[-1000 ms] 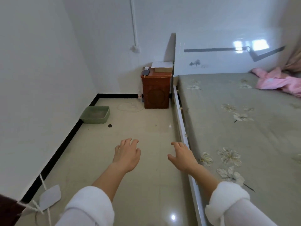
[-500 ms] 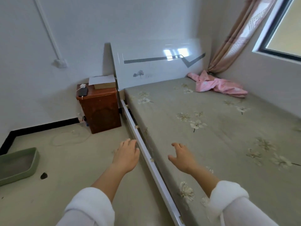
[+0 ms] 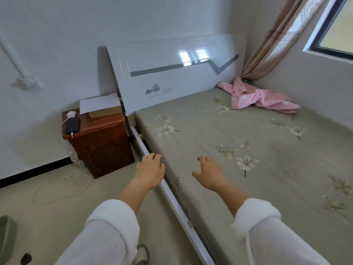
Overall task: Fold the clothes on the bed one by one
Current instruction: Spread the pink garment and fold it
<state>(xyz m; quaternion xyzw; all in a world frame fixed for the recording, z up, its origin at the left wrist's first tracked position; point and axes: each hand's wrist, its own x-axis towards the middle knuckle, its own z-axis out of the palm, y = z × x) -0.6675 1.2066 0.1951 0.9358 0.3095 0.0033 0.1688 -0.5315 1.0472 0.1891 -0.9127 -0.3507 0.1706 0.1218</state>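
A crumpled pink garment (image 3: 261,98) lies at the far right corner of the bed (image 3: 248,169), close to the headboard and under the curtain. The bed has a grey-green sheet with a pale flower print. My left hand (image 3: 150,172) hovers over the bed's white side rail, fingers relaxed, holding nothing. My right hand (image 3: 209,174) hangs over the near part of the mattress, fingers spread loosely and empty. Both hands are far from the pink garment. White sleeves cover both forearms.
A brown wooden nightstand (image 3: 99,144) stands left of the bed with a phone, charger and a box on it. A white cable (image 3: 57,190) loops on the floor. A green tray (image 3: 6,238) sits at the lower left. A curtain (image 3: 273,44) and window are at the right.
My view has swung right and moved closer to the bed. The hands now hang over the rail and mattress instead of the floor. Both stay empty.
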